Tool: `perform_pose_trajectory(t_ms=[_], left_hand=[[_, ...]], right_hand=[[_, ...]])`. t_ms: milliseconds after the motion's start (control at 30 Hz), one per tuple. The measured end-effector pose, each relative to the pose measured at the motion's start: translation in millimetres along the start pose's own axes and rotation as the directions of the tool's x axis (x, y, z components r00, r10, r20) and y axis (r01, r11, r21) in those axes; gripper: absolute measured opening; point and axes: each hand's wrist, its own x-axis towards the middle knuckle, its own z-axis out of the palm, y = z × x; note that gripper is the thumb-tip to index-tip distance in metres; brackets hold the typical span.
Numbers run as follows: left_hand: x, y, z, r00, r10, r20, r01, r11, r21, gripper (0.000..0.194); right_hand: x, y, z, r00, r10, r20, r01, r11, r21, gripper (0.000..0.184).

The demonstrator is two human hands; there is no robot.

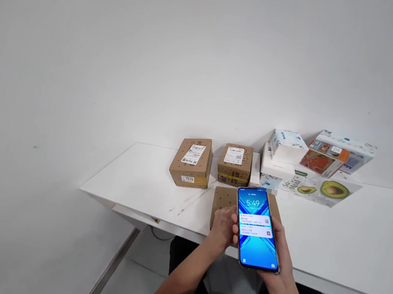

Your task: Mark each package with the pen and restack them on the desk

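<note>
My right hand is wrapped round a smartphone from behind, its fingertips showing along the phone's left edge. The lit screen shows the time 5:49 and two notifications on a blue background. Just left of the phone, my left hand has its fingers curled in over a brown cardboard box; whatever they hold is hidden. This box lies at the table's front edge, partly covered by the phone and both hands.
On the white table, two taped cardboard boxes with labels, one left and one middle, stand at the back. Right of them are stacked white boxes, an orange-red package and an avocado-printed box, against the wall.
</note>
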Motion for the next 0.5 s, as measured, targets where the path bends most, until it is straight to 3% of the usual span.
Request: perform_pose_trajectory(t_ms=[200, 500], left_hand=[[-2.1, 7.5, -16.3, 0.993, 0.105, 0.046, -0.106, 0.994, 0.024, 0.004], [-2.6, 16.3, -24.2, 0.992, 0.123, 0.028, -0.125, 0.988, 0.09, 0.023]], right_hand=[[-5.2, -12.6, -5.2, 0.995, -0.089, -0.035, 0.088, 0.996, -0.035, 0.048], [-10.7, -25.6, -18.8, 0.982, -0.152, -0.113, 0.147, 0.988, -0.053, 0.05]])
